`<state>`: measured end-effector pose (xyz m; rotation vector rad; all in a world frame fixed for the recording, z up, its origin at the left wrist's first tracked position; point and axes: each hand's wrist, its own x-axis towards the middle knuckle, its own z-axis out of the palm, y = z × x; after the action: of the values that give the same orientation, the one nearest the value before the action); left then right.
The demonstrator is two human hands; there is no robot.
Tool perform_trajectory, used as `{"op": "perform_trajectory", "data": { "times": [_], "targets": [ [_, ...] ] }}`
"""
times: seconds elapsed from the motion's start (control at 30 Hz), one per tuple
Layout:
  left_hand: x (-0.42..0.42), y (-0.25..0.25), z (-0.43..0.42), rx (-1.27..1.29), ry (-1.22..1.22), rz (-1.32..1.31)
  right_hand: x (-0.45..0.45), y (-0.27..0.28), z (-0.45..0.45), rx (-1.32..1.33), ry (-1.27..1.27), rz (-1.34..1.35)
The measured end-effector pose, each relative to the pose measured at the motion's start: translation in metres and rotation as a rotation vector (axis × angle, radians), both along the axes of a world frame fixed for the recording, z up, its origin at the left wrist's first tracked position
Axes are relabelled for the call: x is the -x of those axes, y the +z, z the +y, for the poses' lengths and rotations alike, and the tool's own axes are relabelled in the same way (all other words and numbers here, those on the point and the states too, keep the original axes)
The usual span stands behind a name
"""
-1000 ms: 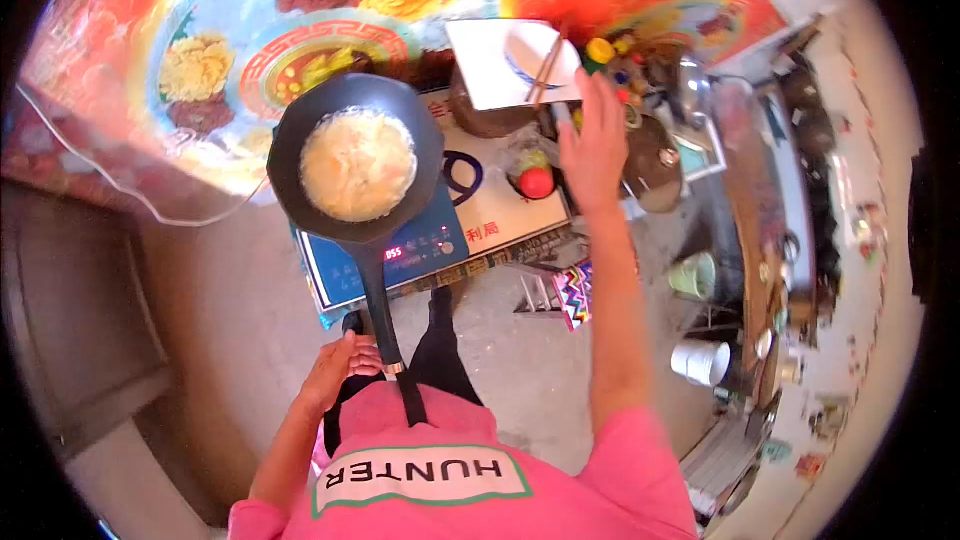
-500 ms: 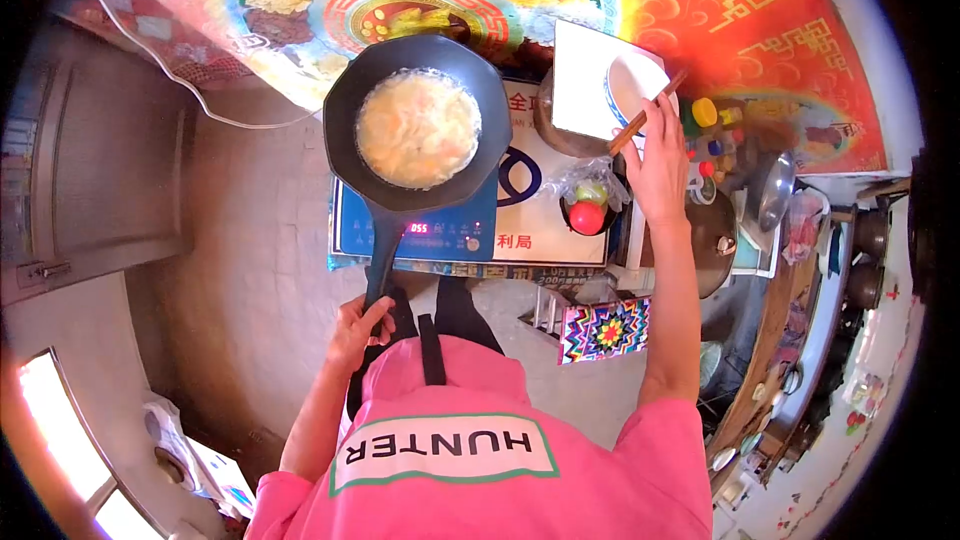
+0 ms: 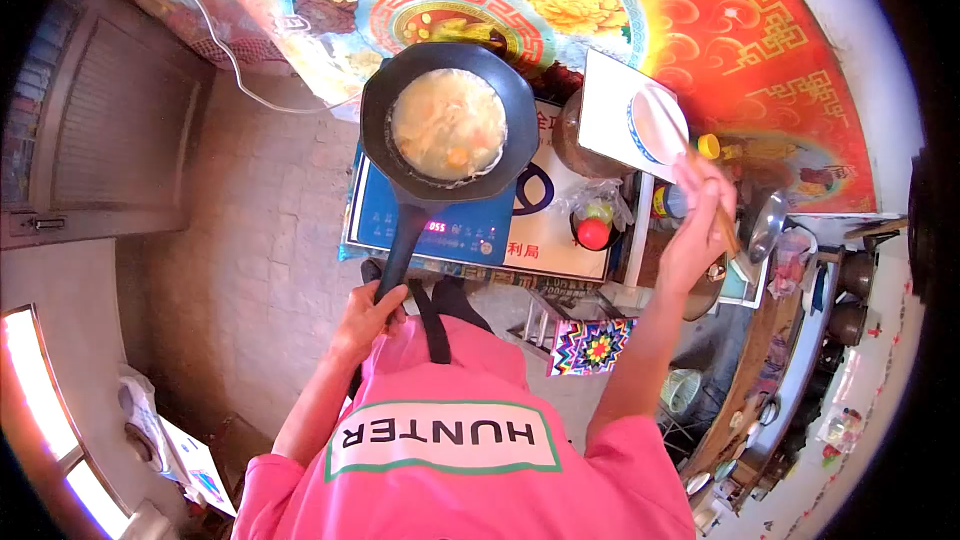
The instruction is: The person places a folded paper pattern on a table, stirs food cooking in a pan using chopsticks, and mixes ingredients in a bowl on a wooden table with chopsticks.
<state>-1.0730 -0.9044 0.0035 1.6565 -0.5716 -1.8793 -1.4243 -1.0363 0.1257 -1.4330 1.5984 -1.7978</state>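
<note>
My left hand is wrapped round the handle of a black frying pan. Pale yellow food that looks like egg lies in the pan, with liquid round its edge. Beneath the pan's near side is a blue induction cooker with a lit red display. My right hand, slightly blurred, is closed on a pair of chopsticks. Their far ends reach over a white bowl with a blue band, which rests on a white square board.
A small black bowl with a red, tomato-like item and a plastic bag stands right of the cooker. Bottles, one with a yellow cap, and a metal lid are at the right. A stool with a patterned top is below the table edge.
My right hand has turned the chopsticks, so they now point away over the bowl. My left hand stays on the pan handle. The food has shifted and spread within the pan.
</note>
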Motion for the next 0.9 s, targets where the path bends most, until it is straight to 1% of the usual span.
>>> {"op": "perform_trajectory", "data": {
  "times": [0.03,0.1,0.17,0.27,0.33,0.43,0.6,0.73,0.83,0.9],
  "targets": [
    [0.000,-0.004,0.002,0.001,0.006,0.007,-0.010,-0.003,0.007,-0.021,0.034,-0.122],
    [-0.003,-0.013,0.004,0.014,-0.011,0.009,-0.030,-0.013,0.018,-0.098,0.139,-0.269],
    [-0.005,-0.020,0.007,0.023,-0.011,0.003,-0.041,-0.037,0.024,-0.205,0.184,-0.426],
    [-0.009,-0.028,0.008,0.023,-0.019,-0.007,-0.067,-0.057,0.031,-0.303,0.127,-0.528],
    [-0.014,-0.031,0.008,0.009,-0.064,-0.006,-0.071,-0.070,0.035,-0.365,0.117,-0.521],
    [-0.015,-0.038,0.011,0.032,-0.055,-0.001,-0.079,-0.085,0.036,-0.427,0.077,-0.474],
    [-0.013,-0.037,0.011,0.040,-0.052,-0.043,-0.080,-0.101,0.032,-0.448,0.090,-0.440],
    [-0.015,-0.029,0.011,0.067,-0.060,-0.032,-0.084,-0.108,0.027,-0.456,0.094,-0.511],
    [-0.031,-0.030,0.018,0.142,-0.045,0.023,-0.085,-0.114,0.023,-0.456,0.107,-0.515],
    [-0.044,-0.047,0.030,0.140,0.071,-0.052,-0.084,-0.120,0.021,-0.469,0.102,-0.503]
  ]
}}
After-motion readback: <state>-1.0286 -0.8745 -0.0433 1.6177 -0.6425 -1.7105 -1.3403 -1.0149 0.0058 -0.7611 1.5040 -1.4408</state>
